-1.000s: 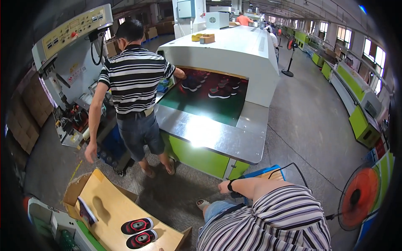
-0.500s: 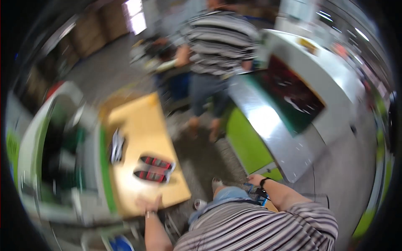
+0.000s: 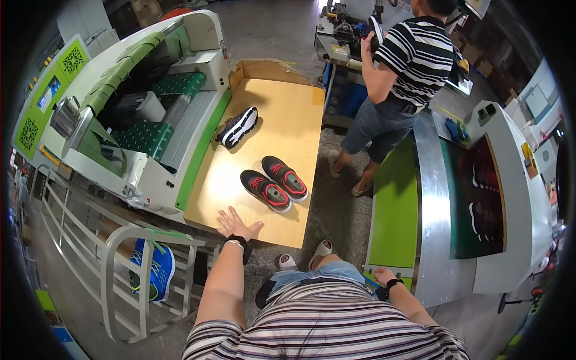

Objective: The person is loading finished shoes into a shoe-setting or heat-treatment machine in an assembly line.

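Observation:
My left hand point(image 3: 238, 227) lies flat on the near edge of a wooden tabletop point(image 3: 288, 102), fingers spread, holding nothing. Just beyond it, two black and red shoes stand side by side, a left one point(image 3: 253, 181) and a right one point(image 3: 273, 165), toes pointing away from me. Farther back, a dark shoe point(image 3: 238, 127) rests tilted on its side, its white sole showing. My right hand point(image 3: 384, 276) hangs low at my right side beside a green panel point(image 3: 393, 222). Its fingers are curled in, and no object shows in them.
A white machine with a green belt point(image 3: 180, 84) borders the table on the left. A metal rack point(image 3: 111, 264) with a blue shoe point(image 3: 162, 273) stands near left. At right is a metal ledge point(image 3: 433, 210) before another machine. Beyond the table, a co-worker point(image 3: 414, 66) holds a shoe point(image 3: 376, 31).
My view has swung round and sharpened, so the table and co-worker sit farther right in it. My left hand remains at the table's near edge, and my right hand stays low at my side.

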{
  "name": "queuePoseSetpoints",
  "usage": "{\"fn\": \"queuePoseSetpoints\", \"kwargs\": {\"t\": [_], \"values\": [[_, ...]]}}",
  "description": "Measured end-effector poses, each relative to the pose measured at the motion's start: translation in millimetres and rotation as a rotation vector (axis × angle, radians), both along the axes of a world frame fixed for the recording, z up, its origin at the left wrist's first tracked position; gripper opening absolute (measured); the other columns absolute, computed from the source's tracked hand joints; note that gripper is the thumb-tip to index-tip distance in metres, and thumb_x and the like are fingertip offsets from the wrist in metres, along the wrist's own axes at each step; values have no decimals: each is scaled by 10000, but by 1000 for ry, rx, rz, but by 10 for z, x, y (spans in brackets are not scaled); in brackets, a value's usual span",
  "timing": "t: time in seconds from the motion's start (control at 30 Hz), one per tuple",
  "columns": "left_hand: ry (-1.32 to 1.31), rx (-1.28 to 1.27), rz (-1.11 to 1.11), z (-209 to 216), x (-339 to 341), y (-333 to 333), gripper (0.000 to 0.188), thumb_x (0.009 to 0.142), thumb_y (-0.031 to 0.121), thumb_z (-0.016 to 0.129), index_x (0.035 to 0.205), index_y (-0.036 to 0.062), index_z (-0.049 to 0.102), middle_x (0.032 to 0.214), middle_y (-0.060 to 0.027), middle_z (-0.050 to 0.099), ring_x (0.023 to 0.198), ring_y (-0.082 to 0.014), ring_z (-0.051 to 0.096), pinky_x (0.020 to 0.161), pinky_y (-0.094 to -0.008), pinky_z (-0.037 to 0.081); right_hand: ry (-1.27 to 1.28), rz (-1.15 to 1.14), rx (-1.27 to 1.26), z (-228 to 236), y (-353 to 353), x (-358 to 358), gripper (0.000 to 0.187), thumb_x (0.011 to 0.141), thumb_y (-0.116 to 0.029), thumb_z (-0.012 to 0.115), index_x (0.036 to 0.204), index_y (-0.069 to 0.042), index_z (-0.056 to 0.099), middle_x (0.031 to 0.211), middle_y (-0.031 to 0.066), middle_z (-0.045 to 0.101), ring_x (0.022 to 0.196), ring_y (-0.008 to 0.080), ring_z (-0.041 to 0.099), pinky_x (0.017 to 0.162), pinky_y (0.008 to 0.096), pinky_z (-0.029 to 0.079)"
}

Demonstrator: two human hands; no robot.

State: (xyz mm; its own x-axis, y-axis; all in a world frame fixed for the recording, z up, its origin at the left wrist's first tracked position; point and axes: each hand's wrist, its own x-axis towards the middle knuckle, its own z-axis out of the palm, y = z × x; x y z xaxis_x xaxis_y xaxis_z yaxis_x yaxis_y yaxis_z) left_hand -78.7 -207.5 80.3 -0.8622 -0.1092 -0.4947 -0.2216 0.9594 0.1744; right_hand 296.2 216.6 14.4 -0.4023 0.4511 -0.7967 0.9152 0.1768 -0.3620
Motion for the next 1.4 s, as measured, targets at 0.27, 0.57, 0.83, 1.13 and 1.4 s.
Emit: {"fn": "queuePoseSetpoints", "kwargs": {"t": [0.27, 0.57, 0.83, 1.13, 1.4], "values": [[-8, 22, -11, 14, 11, -14, 1385, 596, 776, 668, 1510, 129, -147, 1542, -242, -207, 1432, -406, -179, 1108, -624, -37, 26, 145, 38, -141, -45, -292, 358, 846, -207, 652, 1132, 8, 629, 946, 129, 691, 793, 202, 680, 717, 315, 541], [-35, 12, 2, -4, 39, -22, 1369, 612, 770, 667, 1512, 112, -126, 1538, -250, -208, 1425, -424, -183, 1102, -629, -43, 466, 379, 232, 513, -273, -1681, 418, 858, -308, 651, 1166, -31, 601, 1006, 160, 672, 954, 304, 645, 847, 366, 508], [-18, -61, 12, 273, -214, 111, 1223, 676, 711, 671, 1527, 88, 52, 1560, -262, -59, 1447, -421, -18, 1100, -642, 47, 1080, 698, 176, 1391, -1322, -3797, 670, 808, -222, 695, 1373, -14, 401, 1340, 220, 472, 1242, 373, 459, 1062, 406, 360], [283, 617, 480, 265, -2210, -134, 702, 883, 514, 575, 1307, -41, 502, 1271, -235, 562, 1133, -313, 567, 951, -396, 435, 845, 413, -378, 1113, -975, -4371, 714, 814, -124, 702, 1413, -46, 321, 1287, 182, 516, 1221, 267, 501, 1025, 333, 393], [529, 852, 698, -201, -3001, 218, 885, 790, 131, 748, 1484, 47, 204, 1308, -204, 466, 1135, -291, 520, 958, -379, 439, 968, 483, -99, 1062, -487, -5043, 759, 792, -71, 687, 1432, -19, 282, 1379, 240, 415, 1299, 347, 415, 1084, 384, 328]]}}
